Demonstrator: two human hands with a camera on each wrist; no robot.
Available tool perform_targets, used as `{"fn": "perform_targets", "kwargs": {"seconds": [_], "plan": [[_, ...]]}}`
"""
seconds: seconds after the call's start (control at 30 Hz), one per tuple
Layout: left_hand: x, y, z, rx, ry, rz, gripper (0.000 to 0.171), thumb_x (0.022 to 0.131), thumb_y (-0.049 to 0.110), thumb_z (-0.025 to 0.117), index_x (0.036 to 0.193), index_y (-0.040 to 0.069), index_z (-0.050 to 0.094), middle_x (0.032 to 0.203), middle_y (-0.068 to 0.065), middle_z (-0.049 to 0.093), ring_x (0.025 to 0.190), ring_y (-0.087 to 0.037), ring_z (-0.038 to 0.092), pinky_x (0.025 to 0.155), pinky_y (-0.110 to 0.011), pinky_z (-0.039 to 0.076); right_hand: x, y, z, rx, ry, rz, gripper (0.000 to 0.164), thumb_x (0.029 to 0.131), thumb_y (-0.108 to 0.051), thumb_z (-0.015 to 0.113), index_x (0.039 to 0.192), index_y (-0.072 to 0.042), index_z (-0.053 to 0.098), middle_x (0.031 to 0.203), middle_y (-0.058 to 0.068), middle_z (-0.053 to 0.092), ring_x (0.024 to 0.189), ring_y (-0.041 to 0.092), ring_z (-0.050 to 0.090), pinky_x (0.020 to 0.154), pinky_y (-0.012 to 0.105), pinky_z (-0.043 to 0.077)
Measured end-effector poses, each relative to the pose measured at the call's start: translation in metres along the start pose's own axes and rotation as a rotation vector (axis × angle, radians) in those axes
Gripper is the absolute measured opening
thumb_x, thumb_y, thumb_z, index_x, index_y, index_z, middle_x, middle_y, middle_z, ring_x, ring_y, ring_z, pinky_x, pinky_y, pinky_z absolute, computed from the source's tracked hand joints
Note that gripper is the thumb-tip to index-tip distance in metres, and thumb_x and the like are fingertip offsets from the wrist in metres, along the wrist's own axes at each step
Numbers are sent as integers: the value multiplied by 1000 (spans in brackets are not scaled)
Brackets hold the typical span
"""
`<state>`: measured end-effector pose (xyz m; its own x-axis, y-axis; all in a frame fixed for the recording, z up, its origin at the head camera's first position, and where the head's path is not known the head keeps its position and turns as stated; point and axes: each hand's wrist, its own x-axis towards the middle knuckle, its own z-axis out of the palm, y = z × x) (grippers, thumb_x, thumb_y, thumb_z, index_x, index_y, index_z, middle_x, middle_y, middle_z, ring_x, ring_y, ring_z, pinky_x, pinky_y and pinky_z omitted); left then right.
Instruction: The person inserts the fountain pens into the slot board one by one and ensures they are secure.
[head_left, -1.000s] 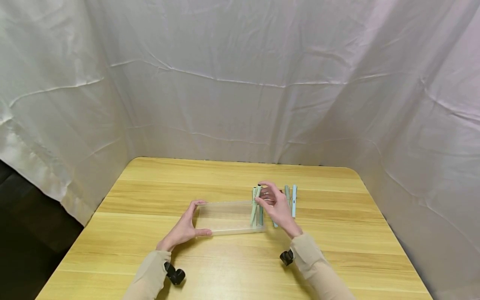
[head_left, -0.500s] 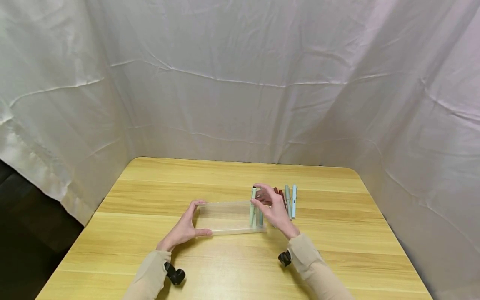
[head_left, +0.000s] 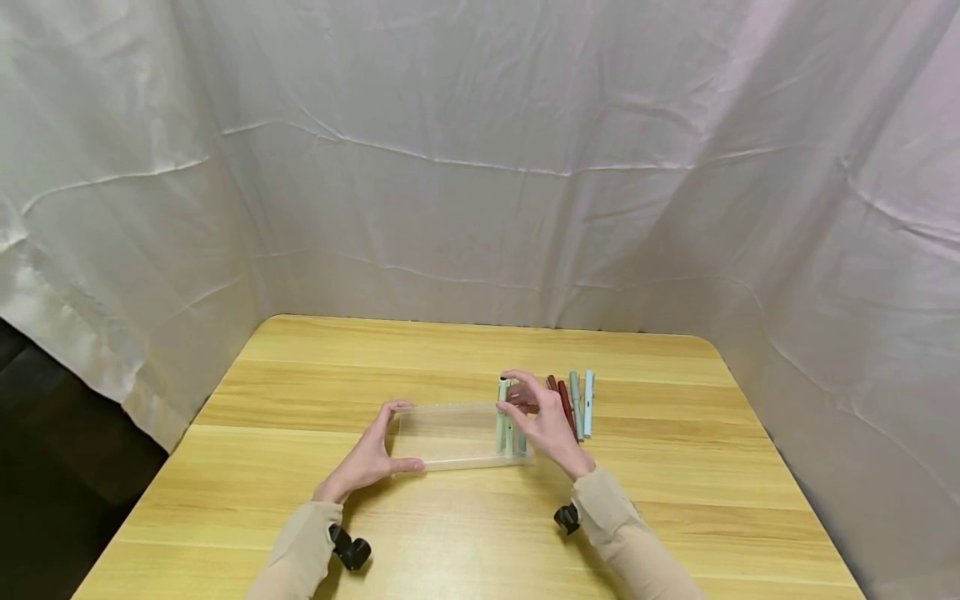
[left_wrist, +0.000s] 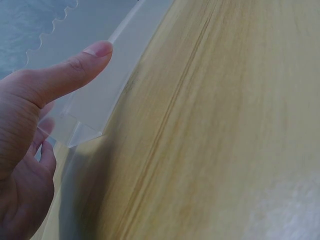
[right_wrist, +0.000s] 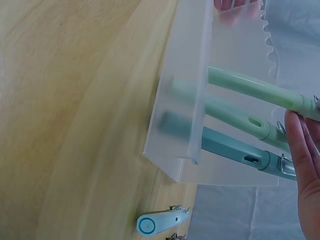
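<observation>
A frosted, see-through pen holder (head_left: 450, 433) with a notched edge stands on the table. My left hand (head_left: 369, 454) grips its left end, the thumb (left_wrist: 82, 65) lying along the front wall in the left wrist view. My right hand (head_left: 546, 423) pinches a light green pen (right_wrist: 255, 90) near its cap clip, the pen's lower end inside the holder. Beside it in the holder lean a second light green pen (right_wrist: 235, 116) and a teal pen (right_wrist: 232, 150). The right thumb is hidden in the right wrist view.
Right of the holder lie dark red pens (head_left: 566, 403), a grey-green pen (head_left: 576, 400) and a light blue pen (head_left: 588, 404) on the wooden table (head_left: 675, 467). A pale curtain (head_left: 480, 208) hangs behind the table and along its sides.
My right hand has moved slightly left, bringing the light green pen from a slant over the others to a place left of the second green pen. The left hand and holder have stayed still.
</observation>
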<state>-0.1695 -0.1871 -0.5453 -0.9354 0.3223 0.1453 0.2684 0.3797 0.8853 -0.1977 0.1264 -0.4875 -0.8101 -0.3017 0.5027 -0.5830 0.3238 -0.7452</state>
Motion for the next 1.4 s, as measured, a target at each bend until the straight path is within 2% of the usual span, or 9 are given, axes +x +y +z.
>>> {"fn": "perform_targets", "kwargs": {"seconds": [0.33,0.5,0.57,0.73,0.83,0.93,1.03,1.23,1.4], "plan": [[0,1,0,-4,-4,-15,94,68,21,92,145,13,38,156,-19,38,152,-47,23,122,-69,16,-1,-1,2,19,2,-35,39,92,-3,70,130,-6,61,88,15,75,71,28,71,64,28,62],[0,0,0,-8,-4,-12,95,68,21,92,145,13,38,156,-19,38,152,-47,23,122,-69,15,-2,-5,5,-47,39,-63,38,88,3,71,125,2,62,85,19,74,65,30,65,55,39,56],[0,0,0,-7,-4,-10,95,68,21,92,145,13,38,156,-19,38,152,-47,23,122,-69,15,-3,-3,6,-91,49,-73,37,88,2,73,124,0,64,86,17,75,67,26,63,56,42,54],[0,0,0,-9,-6,-9,95,68,21,92,145,13,37,156,-20,38,152,-47,22,122,-69,15,-6,6,7,-181,61,-118,38,88,-6,76,124,-7,65,88,7,76,70,14,57,67,45,54],[0,0,0,-10,-5,-10,95,68,21,92,145,13,38,156,-19,39,152,-47,23,122,-69,15,-5,5,8,-209,76,-152,39,86,-6,77,124,-6,65,89,5,73,71,19,55,69,46,51],[0,0,0,-8,-5,-11,95,68,22,92,145,13,38,156,-19,39,152,-47,23,122,-70,15,-4,6,9,-245,96,-181,42,84,-7,80,124,-7,66,96,6,68,83,23,57,72,40,50],[0,0,0,-7,-5,-14,95,68,22,92,145,13,38,156,-19,38,151,-47,23,122,-70,16,-3,8,9,-305,108,-208,47,80,-8,84,124,-7,67,101,8,61,96,23,52,81,36,46],[0,1,0,-10,-4,-23,94,69,22,92,145,13,38,157,-21,36,151,-49,22,121,-70,16,1,10,9,-414,101,-188,54,74,-18,90,123,-11,69,106,12,48,100,30,37,85,39,30],[-1,1,0,-8,-4,-14,94,69,22,92,145,13,37,157,-21,37,151,-49,22,121,-70,17,3,10,9,-447,96,-145,52,76,-22,89,122,-13,69,117,19,45,106,36,33,90,48,28]]}}
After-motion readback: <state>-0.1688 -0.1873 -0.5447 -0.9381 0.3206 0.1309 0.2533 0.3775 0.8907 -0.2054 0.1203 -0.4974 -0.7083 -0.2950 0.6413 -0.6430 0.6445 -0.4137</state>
